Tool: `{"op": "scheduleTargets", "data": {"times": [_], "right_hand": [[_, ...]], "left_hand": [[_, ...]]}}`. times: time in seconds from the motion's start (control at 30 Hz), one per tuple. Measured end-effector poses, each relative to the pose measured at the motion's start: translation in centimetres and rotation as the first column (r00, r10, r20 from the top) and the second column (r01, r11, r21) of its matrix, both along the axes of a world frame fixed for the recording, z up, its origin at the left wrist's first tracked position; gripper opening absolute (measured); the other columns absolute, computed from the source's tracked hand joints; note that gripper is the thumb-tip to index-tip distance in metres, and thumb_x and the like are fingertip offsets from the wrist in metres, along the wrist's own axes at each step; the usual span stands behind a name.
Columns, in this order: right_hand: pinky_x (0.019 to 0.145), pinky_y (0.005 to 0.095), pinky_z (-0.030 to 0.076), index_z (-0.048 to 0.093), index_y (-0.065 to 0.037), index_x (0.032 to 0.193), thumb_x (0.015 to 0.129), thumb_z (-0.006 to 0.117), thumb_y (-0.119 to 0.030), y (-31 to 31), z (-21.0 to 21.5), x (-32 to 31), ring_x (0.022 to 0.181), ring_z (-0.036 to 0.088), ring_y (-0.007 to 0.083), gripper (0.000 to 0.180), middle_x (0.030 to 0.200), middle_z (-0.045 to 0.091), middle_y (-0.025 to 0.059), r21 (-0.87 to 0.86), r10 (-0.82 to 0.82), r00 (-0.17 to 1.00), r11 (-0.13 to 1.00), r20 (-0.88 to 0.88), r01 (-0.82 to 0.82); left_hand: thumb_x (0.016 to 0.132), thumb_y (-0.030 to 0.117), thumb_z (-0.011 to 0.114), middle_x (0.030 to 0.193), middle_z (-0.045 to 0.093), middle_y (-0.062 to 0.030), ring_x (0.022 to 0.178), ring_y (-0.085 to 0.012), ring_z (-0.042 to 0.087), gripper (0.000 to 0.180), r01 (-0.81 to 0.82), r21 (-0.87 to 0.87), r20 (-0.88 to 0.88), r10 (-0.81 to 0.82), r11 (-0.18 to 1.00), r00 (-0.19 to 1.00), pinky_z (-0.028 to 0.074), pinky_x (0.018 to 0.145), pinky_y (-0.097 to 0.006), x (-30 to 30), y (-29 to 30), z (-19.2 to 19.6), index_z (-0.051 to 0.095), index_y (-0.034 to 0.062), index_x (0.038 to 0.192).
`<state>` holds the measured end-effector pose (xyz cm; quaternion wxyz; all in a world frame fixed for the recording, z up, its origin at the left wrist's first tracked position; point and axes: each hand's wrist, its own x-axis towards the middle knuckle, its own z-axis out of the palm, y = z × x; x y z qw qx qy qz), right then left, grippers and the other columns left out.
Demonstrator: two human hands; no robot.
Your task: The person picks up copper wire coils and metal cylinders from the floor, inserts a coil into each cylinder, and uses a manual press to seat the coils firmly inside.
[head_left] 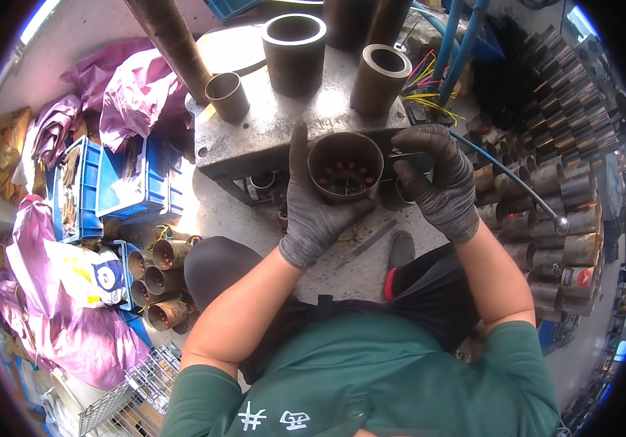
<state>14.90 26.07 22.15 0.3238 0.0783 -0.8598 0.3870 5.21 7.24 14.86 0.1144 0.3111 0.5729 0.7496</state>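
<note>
My left hand point(308, 222), in a grey knitted glove with darker fingers, is wrapped round a brown metal cylinder point(345, 148). The cylinder's open end faces up at me, and a ring of red-orange tips shows inside it, with darker detail below. To its right is my right hand point(440, 191), gloved the same way, with the fingers curled and the thumb bent toward them. A thin, shiny metal piece point(406, 154) shows between those fingers; its kind is unclear. The cylinder is held just in front of the edge of a metal work table point(218, 142).
On the table stand a thick-walled tube point(294, 62), a smaller sleeve point(229, 98) and another thick tube point(378, 80). Blue bins point(134, 182) and several cylinders point(158, 280) are at left. Stacked metal cylinders point(546, 182) fill the right. A blue hose with a metal end point(509, 175) reaches across there.
</note>
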Motion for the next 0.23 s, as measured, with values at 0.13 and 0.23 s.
{"op": "scheduleTargets", "data": {"times": [0.13, 0.23], "right_hand": [[0.089, 0.0301, 0.057, 0.064, -0.005, 0.128, 0.097, 0.071, -0.006, 0.0, -0.6, 0.5, 0.104, 0.071, 0.0181, 0.032, 0.111, 0.071, 0.0084, -0.387, 0.054, 0.963, 0.921, 0.264, 0.054], [0.098, 0.0299, 0.055, 0.061, -0.007, 0.140, 0.105, 0.067, -0.023, 0.6, -1.3, 0.4, 0.111, 0.070, 0.0190, 0.039, 0.126, 0.071, 0.0118, -0.500, 0.170, 0.895, 0.864, 0.412, 0.066]], "left_hand": [[0.065, 0.007, 0.093, 0.136, 0.060, -0.0166, 0.125, -0.0308, 0.063, 0.141, -0.053, -0.004, -0.214, 0.051, 0.999, 0.975, 0.053, 0.108, -0.044, 0.3, 0.1, 0.2, -0.004, 0.0101, 0.167], [0.068, 0.007, 0.091, 0.137, 0.060, -0.0171, 0.126, -0.0330, 0.063, 0.137, -0.090, 0.013, -0.428, 0.087, 0.996, 0.900, 0.052, 0.110, -0.048, 0.1, 0.3, 0.4, -0.002, 0.0137, 0.168]]}}
